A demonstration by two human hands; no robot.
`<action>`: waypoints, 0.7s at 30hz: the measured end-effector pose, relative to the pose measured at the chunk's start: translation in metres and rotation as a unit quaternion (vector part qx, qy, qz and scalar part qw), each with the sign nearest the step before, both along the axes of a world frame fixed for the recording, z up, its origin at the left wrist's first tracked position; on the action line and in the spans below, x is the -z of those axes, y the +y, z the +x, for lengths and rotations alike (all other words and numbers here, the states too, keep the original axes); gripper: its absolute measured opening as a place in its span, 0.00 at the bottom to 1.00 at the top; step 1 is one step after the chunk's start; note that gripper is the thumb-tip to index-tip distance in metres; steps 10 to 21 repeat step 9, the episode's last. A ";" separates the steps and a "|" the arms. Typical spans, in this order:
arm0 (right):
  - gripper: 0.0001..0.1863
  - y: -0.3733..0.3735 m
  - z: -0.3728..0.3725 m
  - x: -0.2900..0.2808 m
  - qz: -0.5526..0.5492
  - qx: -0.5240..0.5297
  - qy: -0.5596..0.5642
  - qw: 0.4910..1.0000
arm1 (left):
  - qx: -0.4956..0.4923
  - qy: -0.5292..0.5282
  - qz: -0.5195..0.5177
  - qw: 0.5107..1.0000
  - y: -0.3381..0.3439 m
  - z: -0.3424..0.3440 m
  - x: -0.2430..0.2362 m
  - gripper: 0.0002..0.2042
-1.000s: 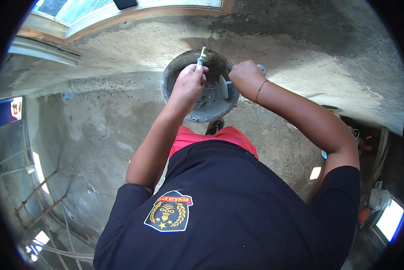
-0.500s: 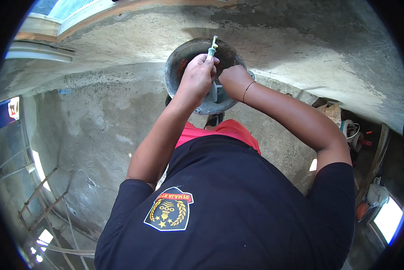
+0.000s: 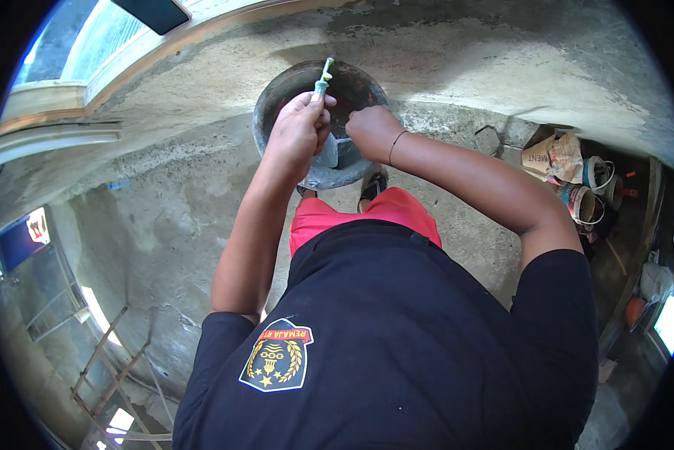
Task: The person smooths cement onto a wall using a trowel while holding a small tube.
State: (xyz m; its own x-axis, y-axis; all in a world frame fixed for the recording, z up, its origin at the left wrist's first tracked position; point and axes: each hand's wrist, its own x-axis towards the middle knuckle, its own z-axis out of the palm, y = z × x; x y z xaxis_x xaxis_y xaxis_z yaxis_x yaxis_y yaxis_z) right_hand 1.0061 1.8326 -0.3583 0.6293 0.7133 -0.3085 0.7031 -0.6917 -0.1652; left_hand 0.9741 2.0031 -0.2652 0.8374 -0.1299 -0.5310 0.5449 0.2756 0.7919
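A round, dark grey tub stands at the foot of the wall, just beyond my feet. Over its left side, my left hand is closed around a slim tool with a pale green shaft and a thin yellowish tip pointing up and away. Below that hand a grey, pointed blade, like a trowel's, shows inside the tub; whether it belongs to the slim tool I cannot tell. My right hand is curled into a fist over the tub's right side, its fingertips and anything in them hidden.
To the right, a brown paper sack and several buckets sit along the wall. A dark phone lies by the window frame at upper left. Thin wooden poles stand at lower left. Rough concrete floor surrounds the tub.
The view has shifted, so tub and hands appear farther left, and the phone and more of the buckets show. My left hand still grips the slim tool; my right stays curled.
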 end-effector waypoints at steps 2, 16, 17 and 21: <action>0.04 0.002 -0.002 -0.003 0.022 0.001 -0.008 1.000 | -0.003 0.004 0.019 1.000 0.009 0.001 -0.001 0.10; 0.09 -0.022 -0.008 -0.039 0.132 0.078 0.032 0.988 | -0.013 0.009 0.013 1.000 0.046 0.001 0.004 0.12; 0.09 -0.022 -0.008 -0.039 0.132 0.078 0.032 0.988 | -0.013 0.009 0.013 1.000 0.046 0.001 0.004 0.12; 0.09 -0.022 -0.008 -0.039 0.132 0.078 0.032 0.988 | -0.013 0.009 0.013 1.000 0.046 0.001 0.004 0.12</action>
